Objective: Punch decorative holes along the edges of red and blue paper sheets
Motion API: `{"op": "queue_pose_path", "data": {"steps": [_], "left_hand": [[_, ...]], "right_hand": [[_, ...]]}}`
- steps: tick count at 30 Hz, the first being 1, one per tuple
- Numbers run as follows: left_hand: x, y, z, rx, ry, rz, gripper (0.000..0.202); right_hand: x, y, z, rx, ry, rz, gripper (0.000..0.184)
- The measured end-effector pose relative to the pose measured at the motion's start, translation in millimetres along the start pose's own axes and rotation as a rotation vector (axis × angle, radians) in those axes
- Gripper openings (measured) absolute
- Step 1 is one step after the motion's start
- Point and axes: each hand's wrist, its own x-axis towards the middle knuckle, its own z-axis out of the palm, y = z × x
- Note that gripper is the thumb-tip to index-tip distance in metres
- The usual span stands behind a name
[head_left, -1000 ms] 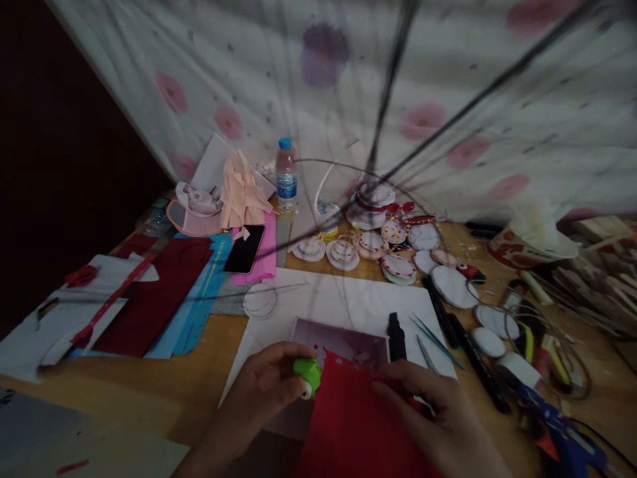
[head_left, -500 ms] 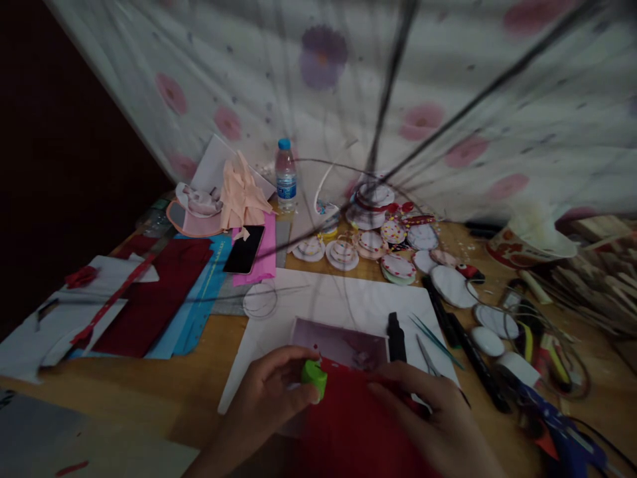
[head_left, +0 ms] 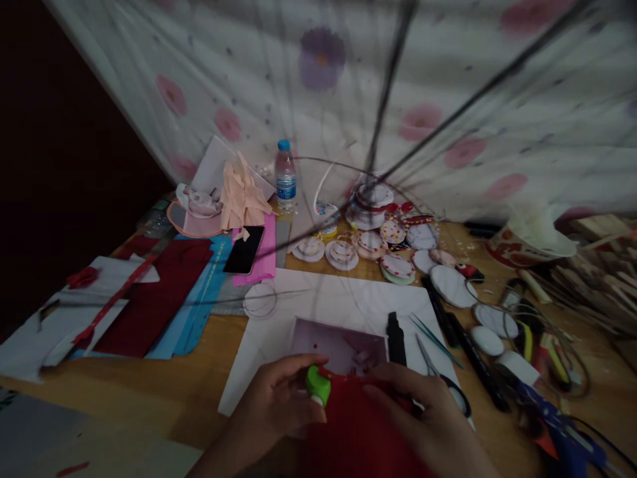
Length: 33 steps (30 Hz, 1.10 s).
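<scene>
A small bright-green craft punch (head_left: 318,385) is in my left hand (head_left: 276,398), pinched between thumb and fingers. It meets the upper left edge of a red sheet (head_left: 361,425); whether that is paper or felt I cannot tell. My right hand (head_left: 423,405) has its fingers closed on the sheet's right side. Beneath them lies a shallow pale box (head_left: 328,338) with small red bits in it, standing on a large white sheet (head_left: 318,292). Black-handled scissors (head_left: 450,388) lie partly behind my right hand.
Tweezers (head_left: 435,338), a black marker (head_left: 478,362) and a glue gun (head_left: 562,425) lie at the right. Several decorated white discs (head_left: 343,252) sit behind. A phone (head_left: 245,249), dark red sheets (head_left: 159,292) and a water bottle (head_left: 285,176) are left of centre and farther back.
The red sheet's upper edge has shifted down and to the right, uncovering more of the box. The punch has moved slightly right and tilted. My right hand has shifted a little, showing more of the scissors.
</scene>
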Motion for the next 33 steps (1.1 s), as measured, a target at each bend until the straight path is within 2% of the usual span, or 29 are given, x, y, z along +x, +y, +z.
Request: {"op": "queue_pose_path", "data": {"steps": [2, 8, 13, 16, 26, 33], "left_hand": [[0.7, -0.2, 1.1, 0.006, 0.015, -0.011, 0.053], [2.1, 5.3, 4.3, 0.109, 0.121, 0.01, 0.042], [0.4, 6.7, 4.2, 0.199, 0.048, 0.004, 0.034], [-0.8, 4.9, 4.5, 0.221, 0.051, 0.015, 0.036], [-3.6, 5.8, 1.6, 0.021, -0.04, -0.059, 0.05], [2.0, 8.5, 2.1, 0.07, -0.036, -0.033, 0.042]], "right_hand": [[0.1, 1.1, 0.0, -0.001, -0.012, -0.01, 0.025], [-0.1, 2.2, 1.7, -0.005, -0.026, -0.037, 0.021], [0.6, 1.1, 1.5, 0.002, -0.039, -0.048, 0.02], [1.9, 1.0, 1.3, 0.004, -0.043, -0.035, 0.02], [3.4, 5.0, 3.2, -0.013, 0.016, -0.015, 0.025], [2.7, 4.1, 3.3, 0.02, 0.009, -0.021, 0.021]]}}
